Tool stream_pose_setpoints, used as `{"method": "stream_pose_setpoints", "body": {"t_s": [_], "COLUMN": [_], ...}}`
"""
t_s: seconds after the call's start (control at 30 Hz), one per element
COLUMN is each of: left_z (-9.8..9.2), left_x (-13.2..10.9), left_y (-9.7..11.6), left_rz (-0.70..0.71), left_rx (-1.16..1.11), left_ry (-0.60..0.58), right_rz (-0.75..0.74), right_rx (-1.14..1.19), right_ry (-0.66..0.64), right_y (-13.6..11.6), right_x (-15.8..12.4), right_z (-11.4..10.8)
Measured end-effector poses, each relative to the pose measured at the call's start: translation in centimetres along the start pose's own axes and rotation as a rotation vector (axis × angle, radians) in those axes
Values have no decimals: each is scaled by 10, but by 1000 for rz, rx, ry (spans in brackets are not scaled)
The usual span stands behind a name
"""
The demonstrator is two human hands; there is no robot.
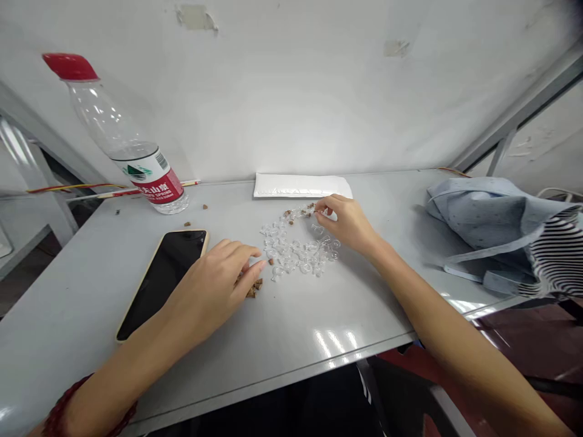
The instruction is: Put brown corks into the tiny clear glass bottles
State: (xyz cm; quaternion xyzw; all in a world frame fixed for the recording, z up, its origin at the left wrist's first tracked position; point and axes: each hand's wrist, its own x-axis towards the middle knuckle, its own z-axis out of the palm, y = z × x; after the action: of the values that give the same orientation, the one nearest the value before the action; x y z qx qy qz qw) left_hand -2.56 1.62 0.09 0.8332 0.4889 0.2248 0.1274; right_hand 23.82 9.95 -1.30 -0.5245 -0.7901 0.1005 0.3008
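Observation:
Small clear bottles (298, 254), which look like tiny glass vials, lie in a loose heap in the middle of the table. Along the heap's far side, several bottles with brown stoppers (291, 213) are gathered. There my right hand (344, 221) has its thumb and fingers pinched on a small clear bottle, mostly hidden by the fingertips. My left hand (223, 270) is bent over a little pile of brown corks (255, 288), its thumb and index finger slightly apart. A single cork (271, 261) sits just beyond the left thumb tip, beside the bottles.
A phone (159, 285) lies left of my left hand. Behind it stands a red-capped water bottle (150, 170), with two stray corks nearby. A white padded packet (300, 186) rests against the wall. A light blue cloth bag (492, 224) is at the right end.

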Motion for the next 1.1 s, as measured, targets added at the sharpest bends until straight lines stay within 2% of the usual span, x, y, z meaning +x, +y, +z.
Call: {"method": "stream_pose_setpoints", "body": {"t_s": [0.03,0.13,0.23,0.3,0.37,0.47,0.6,0.7,0.77,0.9,1.0,1.1], "left_z": [1,3,1,0,-1,-1,2,6,9,14,18,23], "left_x": [0,0,2,2,3,4,4,4,4,4,3,3], "left_y": [0,0,1,1,2,2,-3,-9,-12,-16,-17,-17], "left_rz": [21,132,381,554,660,687,565,458,383,319,311,304], "left_rx": [11,60,269,450,546,524,418,318,248,187,141,107], "left_ry": [31,101,175,221,241,235,171,47,-14,-26,-58,-82], "right_rz": [-60,-179,-81,1,37,-43,-202,-155,-103,-69,-89,-59], "right_rx": [108,493,814,962,1038,911,452,274,211,81,92,138], "right_ry": [-2,-147,-343,-446,-516,-470,-182,-69,-80,-196,-244,-232], "right_y": [-11,-44,-64,-66,-64,-61,-52,-35,-21,-2,4,8], "right_x": [-5,-19,-28,-30,-30,-29,-23,-16,-11,-5,-2,1], "right_z": [0,5,12,15,17,16,12,8,6,1,-5,-9]}}
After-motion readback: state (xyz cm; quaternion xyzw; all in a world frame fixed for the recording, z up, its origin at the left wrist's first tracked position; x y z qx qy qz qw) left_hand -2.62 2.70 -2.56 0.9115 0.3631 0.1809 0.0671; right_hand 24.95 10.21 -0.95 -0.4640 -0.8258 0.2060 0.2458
